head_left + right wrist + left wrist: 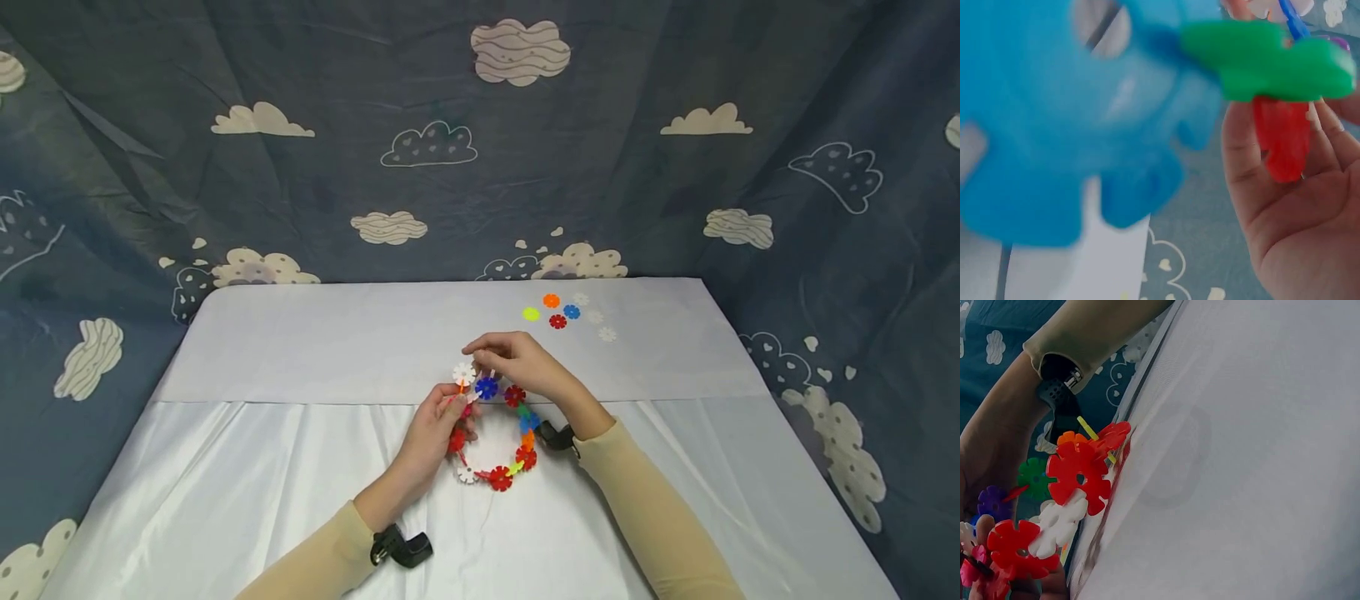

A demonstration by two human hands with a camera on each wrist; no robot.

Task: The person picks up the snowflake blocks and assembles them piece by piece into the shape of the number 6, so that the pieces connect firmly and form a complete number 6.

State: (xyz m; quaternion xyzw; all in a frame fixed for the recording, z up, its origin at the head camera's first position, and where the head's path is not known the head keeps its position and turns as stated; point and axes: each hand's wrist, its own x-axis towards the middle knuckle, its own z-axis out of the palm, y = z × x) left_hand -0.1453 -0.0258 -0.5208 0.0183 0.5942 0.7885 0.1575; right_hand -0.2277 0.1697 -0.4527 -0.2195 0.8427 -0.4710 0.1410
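A ring of linked plastic snowflake discs (500, 477), in red, white, blue, green, orange and yellow, is held up above the white cloth. My left hand (433, 429) grips its left side, thumb in front and fingers behind. At the top of the ring, my right hand (521, 362) pinches near a white disc (464, 374) and a dark blue disc (487, 388); its fingertips are partly hidden. Close to the right wrist camera are a blurred light blue disc (1054, 144) and a green one (1266, 59). Red discs (1079, 478) show in the left wrist view.
Several loose discs, among them an orange one (551, 301) and a red one (557, 322), lie toward the back of the table (337, 342). Behind it hangs a dark cloth with cloud prints (262, 192). Each wrist wears a black camera strap (401, 547).
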